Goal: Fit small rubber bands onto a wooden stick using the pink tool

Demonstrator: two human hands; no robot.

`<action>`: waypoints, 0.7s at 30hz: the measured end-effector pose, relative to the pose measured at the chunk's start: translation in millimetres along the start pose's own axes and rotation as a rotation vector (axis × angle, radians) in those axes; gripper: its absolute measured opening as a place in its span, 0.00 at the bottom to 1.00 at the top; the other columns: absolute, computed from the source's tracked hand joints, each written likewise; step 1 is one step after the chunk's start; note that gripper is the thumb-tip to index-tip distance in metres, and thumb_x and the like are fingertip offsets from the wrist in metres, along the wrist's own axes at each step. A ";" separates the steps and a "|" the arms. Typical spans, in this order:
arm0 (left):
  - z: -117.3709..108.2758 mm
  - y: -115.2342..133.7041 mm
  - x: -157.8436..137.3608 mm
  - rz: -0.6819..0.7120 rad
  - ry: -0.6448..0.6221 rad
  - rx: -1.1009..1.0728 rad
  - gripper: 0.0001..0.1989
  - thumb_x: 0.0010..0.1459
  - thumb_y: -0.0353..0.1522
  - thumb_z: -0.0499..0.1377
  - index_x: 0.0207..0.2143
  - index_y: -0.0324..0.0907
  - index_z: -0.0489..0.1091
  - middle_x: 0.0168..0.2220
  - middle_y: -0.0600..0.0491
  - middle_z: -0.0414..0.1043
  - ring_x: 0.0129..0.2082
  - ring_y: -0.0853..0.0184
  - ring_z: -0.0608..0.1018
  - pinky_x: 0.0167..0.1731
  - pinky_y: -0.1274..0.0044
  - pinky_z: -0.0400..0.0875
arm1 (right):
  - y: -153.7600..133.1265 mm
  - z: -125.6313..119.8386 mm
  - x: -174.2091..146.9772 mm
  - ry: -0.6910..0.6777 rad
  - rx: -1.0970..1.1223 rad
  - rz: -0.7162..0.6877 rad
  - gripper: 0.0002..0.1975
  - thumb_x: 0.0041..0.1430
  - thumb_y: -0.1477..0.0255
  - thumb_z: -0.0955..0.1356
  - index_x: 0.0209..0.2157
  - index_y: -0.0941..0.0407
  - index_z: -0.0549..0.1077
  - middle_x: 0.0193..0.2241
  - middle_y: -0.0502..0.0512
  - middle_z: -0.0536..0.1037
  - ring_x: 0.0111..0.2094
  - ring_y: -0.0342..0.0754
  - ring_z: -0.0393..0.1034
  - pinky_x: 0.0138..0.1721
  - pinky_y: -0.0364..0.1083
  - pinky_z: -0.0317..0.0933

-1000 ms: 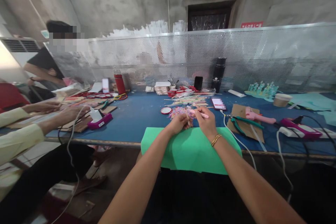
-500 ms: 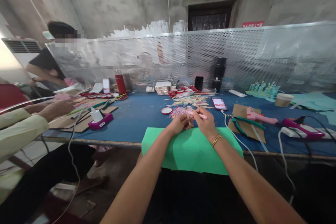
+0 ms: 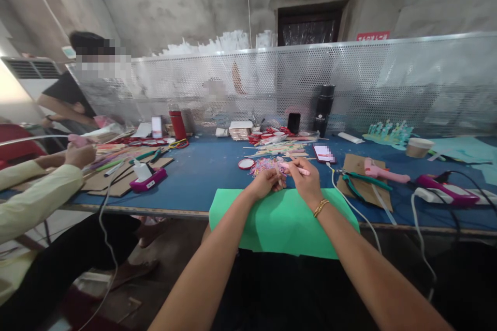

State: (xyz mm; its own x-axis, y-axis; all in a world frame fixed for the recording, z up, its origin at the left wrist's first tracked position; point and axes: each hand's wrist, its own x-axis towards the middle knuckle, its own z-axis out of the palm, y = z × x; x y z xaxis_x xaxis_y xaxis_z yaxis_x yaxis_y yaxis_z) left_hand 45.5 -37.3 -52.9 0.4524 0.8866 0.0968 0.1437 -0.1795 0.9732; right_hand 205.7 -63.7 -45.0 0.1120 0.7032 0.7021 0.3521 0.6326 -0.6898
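In my right hand (image 3: 306, 182) is a pink pen-like tool (image 3: 303, 170), gripped between thumb and fingers with one end toward the left. My left hand (image 3: 264, 183) is pinched around a small pale strip (image 3: 277, 169), which stands up between the fingertips. The tool's left end is close to this strip; I cannot tell whether they touch. Just beyond my hands lies a heap of tiny coloured pieces (image 3: 259, 166), with a red-rimmed round lid (image 3: 246, 164) at its left. A green sheet (image 3: 287, 225) hangs over the table edge beneath my wrists.
Sticks (image 3: 277, 149) and a phone (image 3: 324, 153) lie beyond my hands. Green-handled pliers (image 3: 367, 181), a pink glue gun (image 3: 386, 171) and a purple power strip (image 3: 446, 191) are at right. A co-worker's hand (image 3: 81, 155) is at left, near another power strip (image 3: 148, 180).
My right hand and the pink tool have shifted slightly right, while my left hand stays put. The co-worker's hands at left have drawn back leftward.
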 end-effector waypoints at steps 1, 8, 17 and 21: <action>0.0 -0.1 -0.1 0.000 -0.001 -0.002 0.23 0.53 0.51 0.62 0.28 0.38 0.68 0.25 0.53 0.72 0.21 0.72 0.69 0.25 0.77 0.65 | -0.3 0.0 0.0 -0.015 0.009 -0.004 0.09 0.61 0.68 0.64 0.27 0.53 0.71 0.24 0.50 0.77 0.28 0.47 0.70 0.34 0.45 0.61; 0.0 -1.0 0.5 0.000 -0.001 -0.004 0.24 0.51 0.52 0.62 0.29 0.38 0.69 0.25 0.53 0.72 0.21 0.73 0.69 0.25 0.78 0.65 | -1.4 -0.5 0.1 -0.001 -0.011 0.000 0.09 0.60 0.69 0.64 0.26 0.53 0.71 0.24 0.49 0.76 0.28 0.48 0.70 0.34 0.46 0.61; 0.2 -2.4 0.8 0.026 -0.020 -0.012 0.27 0.49 0.55 0.62 0.27 0.38 0.67 0.23 0.54 0.70 0.20 0.74 0.68 0.24 0.78 0.63 | 0.2 -0.2 0.0 -0.037 -0.021 -0.025 0.09 0.60 0.69 0.64 0.25 0.53 0.70 0.23 0.49 0.76 0.28 0.47 0.70 0.34 0.45 0.60; -0.3 -2.7 0.8 0.015 -0.013 -0.003 0.26 0.50 0.54 0.62 0.28 0.38 0.68 0.23 0.54 0.71 0.21 0.73 0.68 0.25 0.78 0.64 | 1.0 -0.4 0.0 -0.010 0.003 -0.018 0.09 0.60 0.69 0.64 0.26 0.53 0.70 0.23 0.49 0.76 0.28 0.47 0.70 0.35 0.45 0.61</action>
State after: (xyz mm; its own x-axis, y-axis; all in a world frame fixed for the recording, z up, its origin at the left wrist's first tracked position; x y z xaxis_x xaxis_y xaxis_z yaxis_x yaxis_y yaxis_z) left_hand 45.2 -36.0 -55.5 0.4662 0.8780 0.1084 0.1346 -0.1914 0.9722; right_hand 206.4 -63.2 -45.5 0.0965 0.6950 0.7125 0.3512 0.6460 -0.6777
